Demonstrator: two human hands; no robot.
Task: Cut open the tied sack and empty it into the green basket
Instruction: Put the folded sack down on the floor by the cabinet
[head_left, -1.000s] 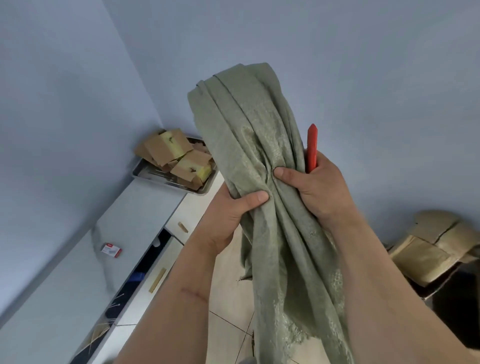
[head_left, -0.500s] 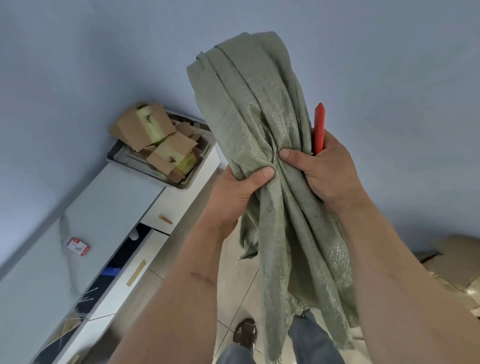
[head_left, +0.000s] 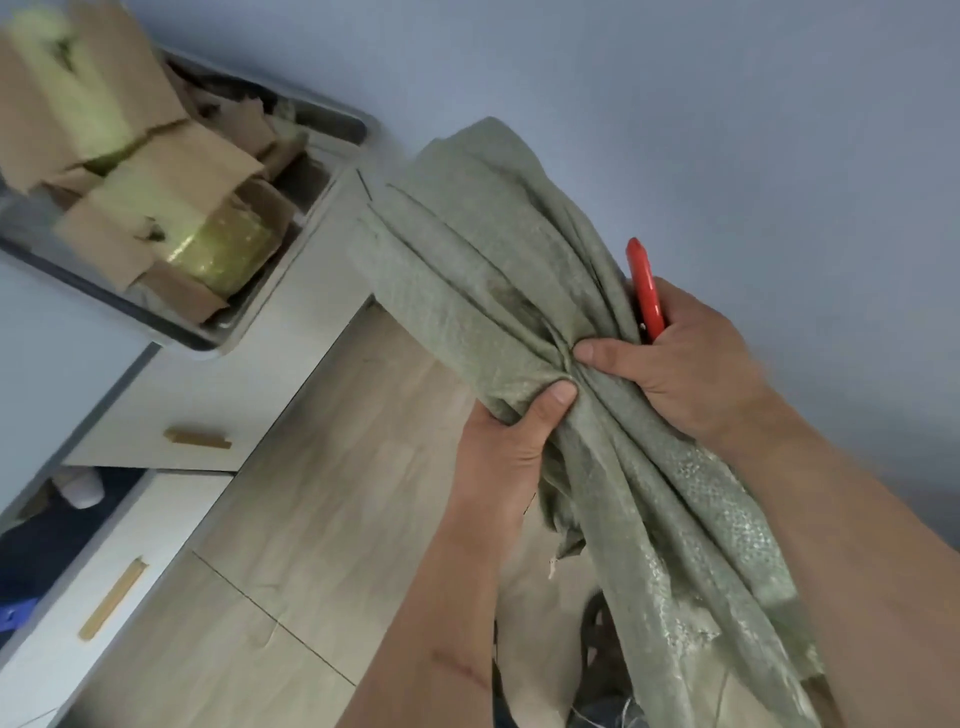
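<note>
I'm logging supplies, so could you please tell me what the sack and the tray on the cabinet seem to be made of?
The sack, gripped by both hands, looks like woven plastic: a fine grid weave, glinting patches and frayed threads at its edge. The tray looks like metal, likely steel: a thin grey rolled rim with a dull sheen, though motion blur leaves that open.

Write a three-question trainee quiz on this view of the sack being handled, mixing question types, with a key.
1. True or false: both the left hand and the right hand grip the green woven sack.
2. Which hand also holds the red tool? A) left B) right C) neither
3. Fill in: the metal tray on the white cabinet holds pieces of ____.

Key: 1 true; 2 B; 3 cardboard.
</note>
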